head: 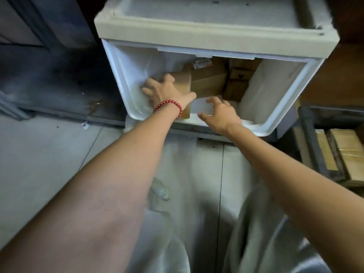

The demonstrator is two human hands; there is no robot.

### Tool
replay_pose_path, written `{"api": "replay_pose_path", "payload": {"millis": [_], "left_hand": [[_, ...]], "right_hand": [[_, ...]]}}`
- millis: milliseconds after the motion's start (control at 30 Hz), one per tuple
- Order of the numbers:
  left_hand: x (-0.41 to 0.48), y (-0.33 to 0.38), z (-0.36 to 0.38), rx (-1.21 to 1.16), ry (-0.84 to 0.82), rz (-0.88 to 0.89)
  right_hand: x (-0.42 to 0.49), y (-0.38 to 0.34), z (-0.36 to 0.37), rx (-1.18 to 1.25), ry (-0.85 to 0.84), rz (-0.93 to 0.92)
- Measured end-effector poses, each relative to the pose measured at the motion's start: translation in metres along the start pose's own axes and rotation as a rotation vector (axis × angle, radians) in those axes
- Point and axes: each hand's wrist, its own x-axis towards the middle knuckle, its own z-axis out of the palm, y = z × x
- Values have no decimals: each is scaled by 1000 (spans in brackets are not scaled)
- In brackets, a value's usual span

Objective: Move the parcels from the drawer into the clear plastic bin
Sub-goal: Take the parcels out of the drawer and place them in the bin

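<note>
At the left of the open drawer (283,111) our left hand (165,91), a red bead bracelet (169,107) at its wrist, lies on a flat brown parcel (184,79) leaning by the left wall. The fingers curl over its top edge and the thumb presses its near face, so we judge it grasped. Just beside it, toward the middle, sits a larger cardboard parcel (208,81) with a label on top, and past that some smaller, darker boxes (238,81) packed against the back right. At the drawer's front lies a white parcel (201,106); our right hand (222,115) hangs over it with fingers spread and bent, holding nothing, and we cannot tell whether the tips touch. Far right, a dark-rimmed bin (307,123) has brown parcels (346,146) in it; whether this is the clear bin we cannot say.

The cardboard looks stiff and dry, so it should not slip, and nothing hints at much weight. We would pinch the flat brown one across its thickness near the top edge. The white one looks thin and perhaps bendy, best lifted by an edge
</note>
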Motion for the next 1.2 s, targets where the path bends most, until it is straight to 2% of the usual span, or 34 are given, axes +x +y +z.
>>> {"api": "replay_pose_path", "payload": {"millis": [133, 300, 500, 700, 900, 1033, 1200], "left_hand": [[-46, -1, -27, 6, -38, 59], [-101, -14, -44, -96, -112, 125], [-147, -34, -41, -280, -168, 64], [-151, -34, -47, -611, -175, -34], [-148, -37, -46, -590, -138, -135], [-142, -39, -45, -591, -128, -42], [-143, -48, -45, -568, -176, 52]], "right_hand": [[-46, 3, -36, -6, 3, -29], [-102, 17, -49, 161, 147, -107], [-138, 43, -35, 354, -48, 5], [-134, 46, -40, 403, -104, 10], [-136, 42, -36, 432, -87, -91], [-129, 38, -33, 530, -65, -69], [-125, 36, -30, 741, 45, 1]]}}
